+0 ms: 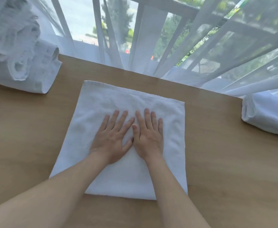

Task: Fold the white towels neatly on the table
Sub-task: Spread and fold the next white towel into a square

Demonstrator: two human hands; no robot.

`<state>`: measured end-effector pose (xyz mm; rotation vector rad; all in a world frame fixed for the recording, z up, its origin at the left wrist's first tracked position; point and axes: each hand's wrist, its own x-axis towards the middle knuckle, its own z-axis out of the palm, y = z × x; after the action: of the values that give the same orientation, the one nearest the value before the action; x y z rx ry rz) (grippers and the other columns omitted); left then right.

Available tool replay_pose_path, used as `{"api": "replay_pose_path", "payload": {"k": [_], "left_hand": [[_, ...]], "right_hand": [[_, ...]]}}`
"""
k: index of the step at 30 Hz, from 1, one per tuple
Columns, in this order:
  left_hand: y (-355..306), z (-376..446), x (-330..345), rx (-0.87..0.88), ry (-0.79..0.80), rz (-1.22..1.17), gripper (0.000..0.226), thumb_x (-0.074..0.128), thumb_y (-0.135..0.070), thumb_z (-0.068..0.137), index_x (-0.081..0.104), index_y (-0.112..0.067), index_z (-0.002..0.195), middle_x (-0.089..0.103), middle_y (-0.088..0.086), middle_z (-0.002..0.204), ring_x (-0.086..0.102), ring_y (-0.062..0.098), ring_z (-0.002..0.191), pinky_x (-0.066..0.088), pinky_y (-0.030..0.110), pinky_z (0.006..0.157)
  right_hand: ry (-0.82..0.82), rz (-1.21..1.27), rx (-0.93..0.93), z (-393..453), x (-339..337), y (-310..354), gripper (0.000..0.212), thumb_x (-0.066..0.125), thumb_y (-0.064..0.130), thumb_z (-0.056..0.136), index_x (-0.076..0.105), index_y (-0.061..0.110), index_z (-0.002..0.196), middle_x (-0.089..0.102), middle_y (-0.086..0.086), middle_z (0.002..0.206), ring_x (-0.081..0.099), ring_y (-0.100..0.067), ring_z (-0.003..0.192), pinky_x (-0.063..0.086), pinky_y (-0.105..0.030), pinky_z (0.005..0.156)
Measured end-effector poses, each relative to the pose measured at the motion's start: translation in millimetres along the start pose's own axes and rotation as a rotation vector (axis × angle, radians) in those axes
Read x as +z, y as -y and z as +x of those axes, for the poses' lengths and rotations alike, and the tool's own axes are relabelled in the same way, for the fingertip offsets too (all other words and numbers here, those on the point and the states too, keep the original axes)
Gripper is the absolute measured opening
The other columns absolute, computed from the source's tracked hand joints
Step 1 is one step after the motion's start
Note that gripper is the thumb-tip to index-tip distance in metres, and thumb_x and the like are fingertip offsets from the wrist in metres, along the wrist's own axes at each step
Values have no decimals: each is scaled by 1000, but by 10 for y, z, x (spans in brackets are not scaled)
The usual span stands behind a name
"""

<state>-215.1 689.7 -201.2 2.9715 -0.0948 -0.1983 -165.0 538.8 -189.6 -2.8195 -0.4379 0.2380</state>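
Now both hands, left (109,142) and right (147,137), lie flat, fingers spread, gripping nothing, on the folded towel (171,145); rolled towels (19,66) at ten o'clock on the table (225,162).

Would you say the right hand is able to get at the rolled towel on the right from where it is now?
Probably yes. The right hand lies flat on the middle towel, holding nothing, and only bare table lies between it and the rolled towel.
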Motion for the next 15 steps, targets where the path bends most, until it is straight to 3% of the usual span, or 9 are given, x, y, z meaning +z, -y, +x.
{"api": "replay_pose_path", "payload": {"k": [5,15], "left_hand": [[8,101,9,30,-47,32,72,30,-54,96,16,-26,160,10,3,168,5,27,155,13,52,123],[5,140,-22,14,-122,17,68,33,-46,95,24,-23,159,17,4,167,12,26,154,18,51,123]], "right_hand": [[29,-62,71,463,-110,-388,65,4,62,96,-4,42,158,-13,10,167,-20,-13,151,-18,-41,121],[-31,-75,150,910,-289,-889,63,11,58,100,6,37,159,1,6,168,-5,-16,154,-10,-39,123]]}}
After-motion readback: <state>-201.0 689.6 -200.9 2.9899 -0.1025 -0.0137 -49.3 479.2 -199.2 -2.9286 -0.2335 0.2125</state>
